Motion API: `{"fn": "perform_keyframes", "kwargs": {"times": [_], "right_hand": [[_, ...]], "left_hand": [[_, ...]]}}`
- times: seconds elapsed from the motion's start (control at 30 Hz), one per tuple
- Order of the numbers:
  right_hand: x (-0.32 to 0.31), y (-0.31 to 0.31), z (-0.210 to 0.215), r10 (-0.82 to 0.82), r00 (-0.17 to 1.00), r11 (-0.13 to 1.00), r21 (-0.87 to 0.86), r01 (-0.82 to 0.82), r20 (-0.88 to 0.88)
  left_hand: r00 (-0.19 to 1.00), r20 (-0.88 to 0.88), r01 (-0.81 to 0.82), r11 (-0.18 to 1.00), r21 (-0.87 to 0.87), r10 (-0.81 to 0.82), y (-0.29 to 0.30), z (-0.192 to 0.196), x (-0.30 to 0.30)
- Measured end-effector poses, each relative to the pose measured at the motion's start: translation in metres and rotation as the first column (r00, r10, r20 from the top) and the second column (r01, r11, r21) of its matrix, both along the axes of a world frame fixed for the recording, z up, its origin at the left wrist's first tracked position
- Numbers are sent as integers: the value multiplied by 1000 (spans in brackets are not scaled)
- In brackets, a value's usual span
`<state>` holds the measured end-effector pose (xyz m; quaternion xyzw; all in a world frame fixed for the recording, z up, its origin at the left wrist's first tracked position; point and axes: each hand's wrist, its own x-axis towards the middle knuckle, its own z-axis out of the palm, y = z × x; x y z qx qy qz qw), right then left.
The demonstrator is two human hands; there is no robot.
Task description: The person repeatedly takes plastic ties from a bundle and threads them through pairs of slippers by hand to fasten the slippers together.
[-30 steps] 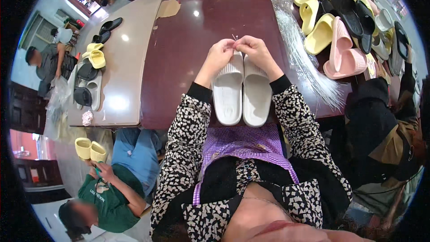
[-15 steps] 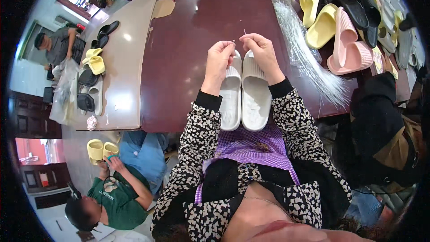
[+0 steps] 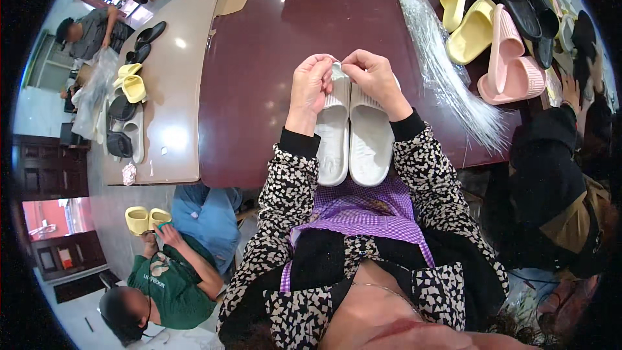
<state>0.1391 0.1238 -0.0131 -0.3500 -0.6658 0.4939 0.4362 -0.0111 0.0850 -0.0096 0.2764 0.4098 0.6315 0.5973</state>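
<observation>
A pair of light grey slide slippers lies side by side near the table's front edge, heels toward me: the left slipper (image 3: 332, 146) and the right slipper (image 3: 371, 146). Over their far ends my left hand (image 3: 311, 84) and my right hand (image 3: 374, 80) meet, fingertips almost touching. Both hands are closed in a pinch on what looks like a thin tie, barely visible between the fingertips. My right wrist rests over the right slipper's edge. To the right lies a bundle of thin clear ties (image 3: 450, 74), partly in a plastic bag.
The dark red table (image 3: 278, 32) joins a beige table (image 3: 175, 104) at left, with several slippers along its edge. Yellow, black, pink and grey slippers (image 3: 470, 35) pile up at right. A co-worker in green (image 3: 175, 291) holds yellow slippers at lower left; another person's dark sleeve (image 3: 547, 136) is at right.
My hands have drawn closer together over the slippers' far ends, the right hand moving slightly left. The thin end that stuck up from my right fingers no longer shows.
</observation>
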Motion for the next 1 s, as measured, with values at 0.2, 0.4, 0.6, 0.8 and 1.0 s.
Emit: {"fn": "perform_keyframes", "kwargs": {"times": [0.2,0.4,0.6,0.8,1.0], "right_hand": [[0,0,0,-30,999,999,42,29,27],[-2,0,1,-49,999,997,59,49,-3],[-2,0,2,-101,988,975,207,76,116],[-3,1,0,-184,969,935,334,122,164],[-5,4,-4,-196,968,925,356,130,158]], "left_hand": [[999,-31,10,1000,18,-10,0,-2,0],[999,-46,13,1000,22,-12,1,-8,-1],[998,-64,10,1000,5,-9,1,-11,0],[993,-105,62,998,13,-61,4,-15,-4],[988,-130,85,996,14,-83,8,-20,-6]]}}
